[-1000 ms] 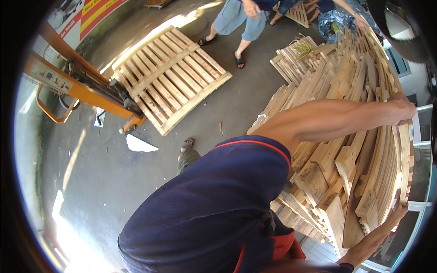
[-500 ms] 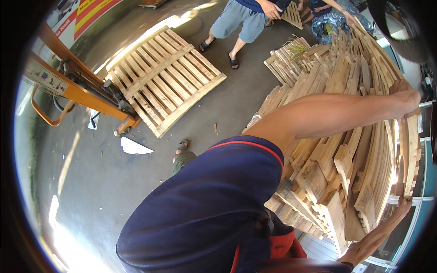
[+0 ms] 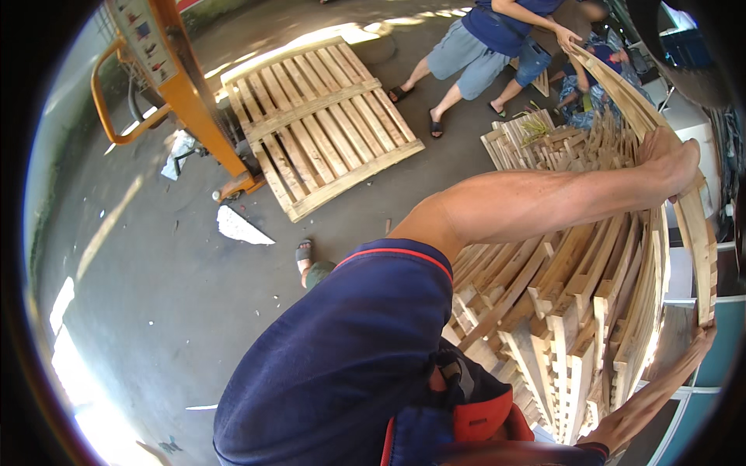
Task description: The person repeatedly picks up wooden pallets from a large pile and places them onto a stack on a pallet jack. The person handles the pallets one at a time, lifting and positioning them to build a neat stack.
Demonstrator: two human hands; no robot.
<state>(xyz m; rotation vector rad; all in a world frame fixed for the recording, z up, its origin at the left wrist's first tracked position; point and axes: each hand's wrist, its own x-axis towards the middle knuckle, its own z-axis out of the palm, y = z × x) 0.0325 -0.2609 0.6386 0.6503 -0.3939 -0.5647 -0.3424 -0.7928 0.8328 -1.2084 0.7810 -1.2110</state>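
The left hand (image 3: 668, 165) gripped a wooden pallet (image 3: 695, 233), the right hand (image 3: 703, 339) its end. Stacked pallets (image 3: 571, 283) stood beside it.

We look at a bright daylight scene, with soft shade over most of the grey floor (image 3: 163, 303). At the lower left, we lose a sunlit patch (image 3: 101, 415) to white glare, and a bright streak (image 3: 353, 33) runs behind the wooden pallet (image 3: 315, 108). The fisheye bends the long wooden piece (image 3: 694, 237) near the right rim, black borders (image 3: 15, 233) ring the view, and we find a smear (image 3: 505, 453) at the bottom edge out of focus
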